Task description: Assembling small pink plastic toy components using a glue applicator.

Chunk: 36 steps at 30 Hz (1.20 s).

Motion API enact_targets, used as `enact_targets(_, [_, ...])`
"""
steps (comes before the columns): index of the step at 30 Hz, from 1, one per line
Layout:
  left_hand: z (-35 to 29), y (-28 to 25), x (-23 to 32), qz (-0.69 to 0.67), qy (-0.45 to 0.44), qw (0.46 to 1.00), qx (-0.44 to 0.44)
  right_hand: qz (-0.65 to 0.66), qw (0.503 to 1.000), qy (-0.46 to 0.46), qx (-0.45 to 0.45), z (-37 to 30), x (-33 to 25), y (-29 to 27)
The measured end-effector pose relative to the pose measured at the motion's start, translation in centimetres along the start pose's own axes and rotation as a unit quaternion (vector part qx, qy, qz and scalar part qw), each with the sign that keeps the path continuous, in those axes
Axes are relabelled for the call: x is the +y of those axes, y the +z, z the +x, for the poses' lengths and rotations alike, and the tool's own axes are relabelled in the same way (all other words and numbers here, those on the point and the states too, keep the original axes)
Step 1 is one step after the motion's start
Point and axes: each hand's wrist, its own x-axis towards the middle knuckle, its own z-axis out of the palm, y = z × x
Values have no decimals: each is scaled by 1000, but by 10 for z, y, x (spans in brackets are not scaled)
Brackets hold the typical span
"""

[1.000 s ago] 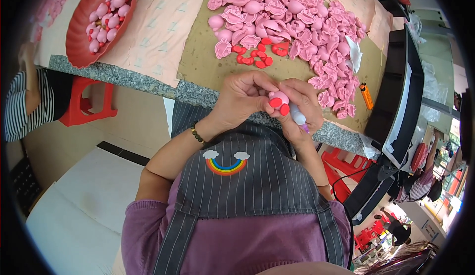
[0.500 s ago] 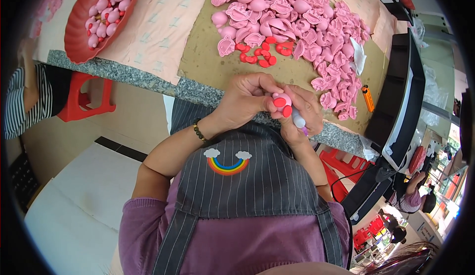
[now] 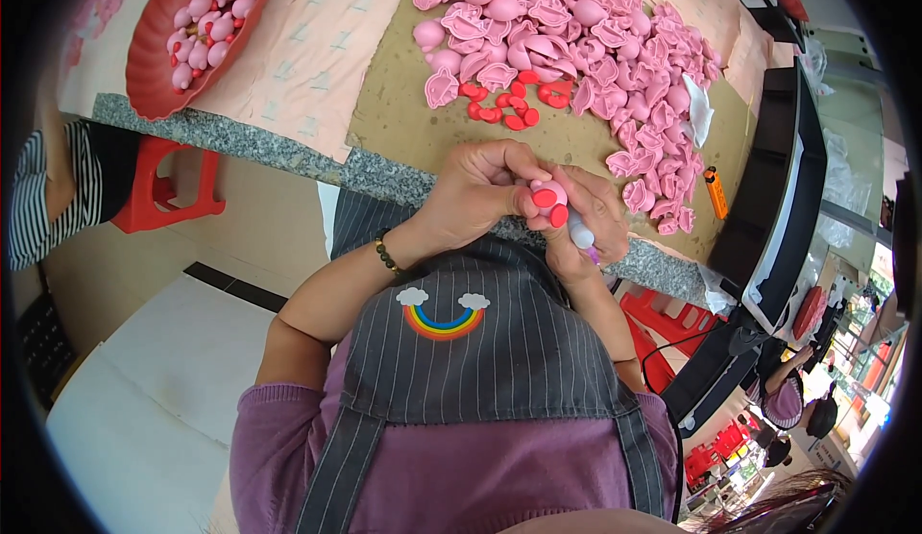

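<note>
Between my two hands, at the table's near edge, is a small pink toy figure [image 3: 550,192] with red oval feet turned toward me. My left hand [image 3: 480,193] pinches it from one side with thumb and fingers. The fingers of my right hand [image 3: 597,209] close on its other side. Tucked in that same hand is a small whitish tube [image 3: 580,233] with a purple end. Just beyond my hands lie several loose red pieces [image 3: 519,109], in front of a big heap of pink plastic shell parts [image 3: 576,35].
A red scalloped tray [image 3: 144,73] of pink figures with red parts stands at the left. An orange cutter knife [image 3: 715,193] and a crumpled white tissue [image 3: 697,111] lie right of the heap. Black bins [image 3: 783,179] border the right. Someone in striped sleeves [image 3: 72,174] is at far left.
My hands hold the pink figure in nearly the same pose. The whole view has shifted very slightly.
</note>
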Motion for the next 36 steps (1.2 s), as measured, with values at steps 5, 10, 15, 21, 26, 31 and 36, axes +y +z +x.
enact_targets(5, [0,-6,-2,4,-2,1000,13,6,1000,8,-3,-1,4,4])
enact_targets(10, [5,0,3,11,14,1000,-2,15,1000,9,-1,6,0,1])
enact_targets(15, [10,-1,5,-29,7,1000,-7,20,1000,6,0,16,7,9])
enact_targets(21, [7,7,10,-36,-2,999,18,30,999,0,-22,20,5,9])
enact_targets(26, [4,-1,5,-3,-1,999,-39,97,994,5,-52,23,5,0])
enact_targets(31, [4,5,5,28,-21,999,15,40,998,-30,-45,23,9,-6])
enact_targets(36, [0,7,9,88,11,995,48,55,991,17,-122,25,9,-17])
